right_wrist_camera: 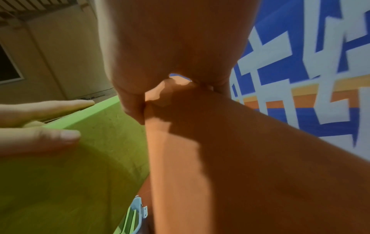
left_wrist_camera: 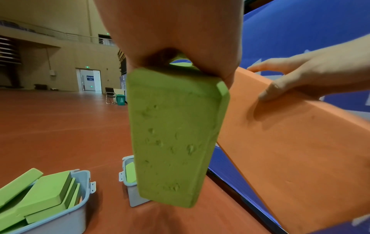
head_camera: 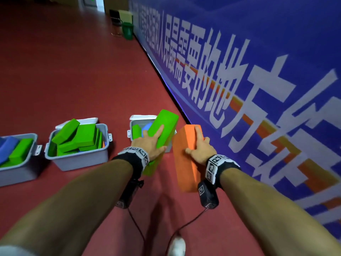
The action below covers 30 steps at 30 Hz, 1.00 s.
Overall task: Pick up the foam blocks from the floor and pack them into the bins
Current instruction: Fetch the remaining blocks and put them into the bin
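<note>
My left hand (head_camera: pixel 151 143) grips a long green foam block (head_camera: pixel 162 130) (left_wrist_camera: pixel 172 134), held in the air above the rightmost grey bin (head_camera: pixel 131 124). That bin (left_wrist_camera: pixel 128 177) holds a small green block (head_camera: pixel 136 131) and something blue. My right hand (head_camera: pixel 200 145) grips an orange foam block (head_camera: pixel 186 159) (right_wrist_camera: pixel 240 166) just right of the green one, also off the floor. In the left wrist view the right hand (left_wrist_camera: pixel 312 76) lies over the orange block (left_wrist_camera: pixel 290 150). In the right wrist view left-hand fingers (right_wrist_camera: pixel 50 137) lie on the green block (right_wrist_camera: pixel 70 174).
A middle grey bin (head_camera: pixel 79 156) (left_wrist_camera: pixel 76 213) is heaped with green blocks. A third bin (head_camera: pixel 20 170) at far left holds blue and green blocks. A blue banner wall (head_camera: pixel 258 80) runs along the right. A chair (head_camera: pixel 116 21) and green waste bin (head_camera: pixel 127 30) stand far back.
</note>
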{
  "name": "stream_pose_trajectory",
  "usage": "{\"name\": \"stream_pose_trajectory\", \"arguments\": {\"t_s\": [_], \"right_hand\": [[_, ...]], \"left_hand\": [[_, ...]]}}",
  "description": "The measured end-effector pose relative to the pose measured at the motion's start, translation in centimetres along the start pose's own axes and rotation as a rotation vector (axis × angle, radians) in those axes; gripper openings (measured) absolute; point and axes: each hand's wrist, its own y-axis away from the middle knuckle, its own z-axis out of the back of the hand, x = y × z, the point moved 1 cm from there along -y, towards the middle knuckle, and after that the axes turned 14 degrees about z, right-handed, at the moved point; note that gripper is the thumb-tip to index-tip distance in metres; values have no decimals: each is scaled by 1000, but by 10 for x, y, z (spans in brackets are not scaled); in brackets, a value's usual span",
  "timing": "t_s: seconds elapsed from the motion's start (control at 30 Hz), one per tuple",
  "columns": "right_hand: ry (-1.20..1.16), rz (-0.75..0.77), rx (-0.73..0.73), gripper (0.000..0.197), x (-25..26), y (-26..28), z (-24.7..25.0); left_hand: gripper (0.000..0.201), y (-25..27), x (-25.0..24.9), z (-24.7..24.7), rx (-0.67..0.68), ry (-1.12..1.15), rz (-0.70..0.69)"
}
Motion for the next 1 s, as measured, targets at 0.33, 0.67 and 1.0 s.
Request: {"name": "stream_pose_trajectory", "arguments": {"t_s": [0.33,0.67,1.0], "right_hand": [[13,79,76,100,-64,-298,1],[65,68,110,89,-79,-532,-61],[147,-50,250,88,-116,-732,-211]], "left_hand": [[85,-284,-35,-10,-3,74,247],[85,-516,-1,-62,63,102,361],[86,-738,58,-190,190,-17,215]]}}
